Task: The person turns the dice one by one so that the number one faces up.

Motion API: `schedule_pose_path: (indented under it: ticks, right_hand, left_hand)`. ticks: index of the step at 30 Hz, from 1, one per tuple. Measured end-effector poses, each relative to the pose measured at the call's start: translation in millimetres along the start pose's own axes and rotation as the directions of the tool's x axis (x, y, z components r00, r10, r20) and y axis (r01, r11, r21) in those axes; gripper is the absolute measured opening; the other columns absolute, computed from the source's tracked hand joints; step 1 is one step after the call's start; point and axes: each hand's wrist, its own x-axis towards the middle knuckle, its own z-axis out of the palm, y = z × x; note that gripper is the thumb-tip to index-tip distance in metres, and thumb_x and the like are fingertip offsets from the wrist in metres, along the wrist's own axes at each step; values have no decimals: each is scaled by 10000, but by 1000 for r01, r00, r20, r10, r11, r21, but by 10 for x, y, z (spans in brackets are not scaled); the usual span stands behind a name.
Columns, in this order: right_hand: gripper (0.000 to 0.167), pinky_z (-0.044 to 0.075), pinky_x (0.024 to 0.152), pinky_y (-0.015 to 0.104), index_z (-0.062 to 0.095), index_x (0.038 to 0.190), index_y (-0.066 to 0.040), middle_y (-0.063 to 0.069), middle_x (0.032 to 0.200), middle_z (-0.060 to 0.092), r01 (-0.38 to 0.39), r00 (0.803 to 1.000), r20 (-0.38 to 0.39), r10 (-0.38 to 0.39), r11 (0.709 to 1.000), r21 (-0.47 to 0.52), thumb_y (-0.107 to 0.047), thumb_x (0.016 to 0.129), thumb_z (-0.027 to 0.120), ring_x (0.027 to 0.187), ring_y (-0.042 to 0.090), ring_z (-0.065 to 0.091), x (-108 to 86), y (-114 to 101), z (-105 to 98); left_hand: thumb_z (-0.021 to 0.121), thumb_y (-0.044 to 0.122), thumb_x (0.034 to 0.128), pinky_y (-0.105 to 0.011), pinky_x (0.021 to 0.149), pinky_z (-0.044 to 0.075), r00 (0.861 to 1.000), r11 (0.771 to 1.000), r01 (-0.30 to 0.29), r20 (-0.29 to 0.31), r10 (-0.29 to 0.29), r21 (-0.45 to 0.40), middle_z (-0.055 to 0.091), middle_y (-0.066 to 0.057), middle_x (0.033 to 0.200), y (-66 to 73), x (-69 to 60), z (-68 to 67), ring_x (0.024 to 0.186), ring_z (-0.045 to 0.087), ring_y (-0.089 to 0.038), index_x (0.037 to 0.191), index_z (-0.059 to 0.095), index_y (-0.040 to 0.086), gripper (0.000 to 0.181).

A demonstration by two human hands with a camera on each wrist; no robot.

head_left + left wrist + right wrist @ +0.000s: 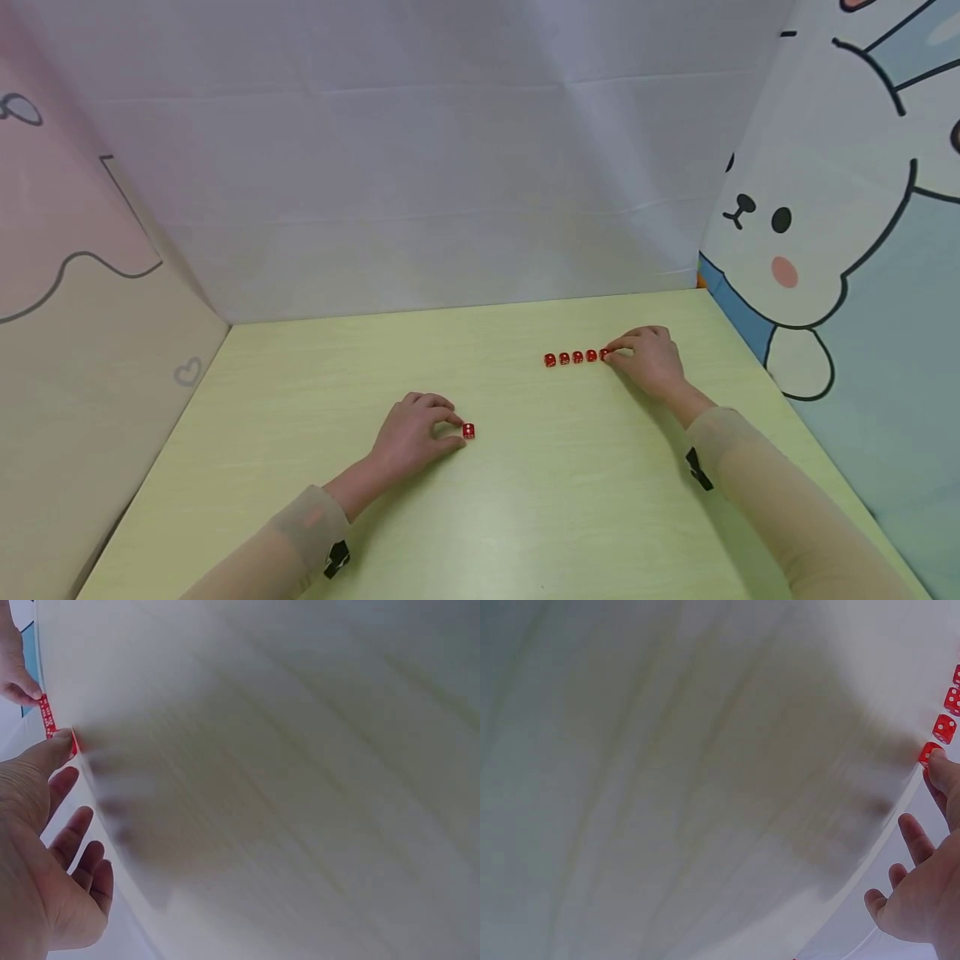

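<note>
Several red dice with white pips stand in a short row (577,357) on the table's far right part. At the row's right end my right hand (647,360) pinches the last die (928,754) between thumb and finger, still on the tabletop. Nearer to me, left of the row, a single red die (468,431) sits apart. My left hand (417,433) has thumb and index finger at that die's left side, gripping it by the fingertips. In the left wrist view the thumb (52,752) hides most of this die.
The pale yellow table (300,358) runs back to a white cloth wall (420,192). Printed panels rise at both sides, the right one with a cartoon rabbit (817,208). A black clip (337,559) hangs at the left sleeve, another (699,469) at the right.
</note>
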Motion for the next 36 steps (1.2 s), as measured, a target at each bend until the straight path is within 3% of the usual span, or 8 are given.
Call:
schedule_pose_path:
  ticks: [8, 20, 36]
  right_hand:
    - [275, 263, 1086, 676, 778, 1176, -88, 219, 1283, 642, -3, 1000, -3, 3, 1000, -4, -271, 987, 698, 1347, 530, 324, 7, 11, 8]
    - [275, 270, 1080, 665, 777, 1177, -89, 215, 1277, 645, 8, 1000, -7, -8, 1000, -5, -272, 990, 694, 1339, 522, 333, 11, 24, 15]
    - [276, 268, 1077, 669, 778, 1172, -89, 209, 1273, 650, 19, 1000, -11, -19, 1000, 2, -275, 986, 698, 1336, 523, 334, 6, 32, 27]
  left_hand:
    - [851, 384, 837, -478, 984, 448, 1000, 1000, -11, -7, 12, 23, 663, 51, 1218, 11, 33, -60, 1186, 535, -263, 1018, 809, 288, 209]
    - [849, 403, 839, -502, 972, 458, 999, 995, -20, 28, 18, 93, 662, 20, 1211, 149, 82, -138, 1199, 535, -307, 967, 808, 285, 179]
    - [849, 393, 837, -488, 970, 462, 999, 992, -36, 41, 31, 119, 665, 8, 1213, 198, 114, -147, 1194, 538, -294, 903, 807, 280, 138]
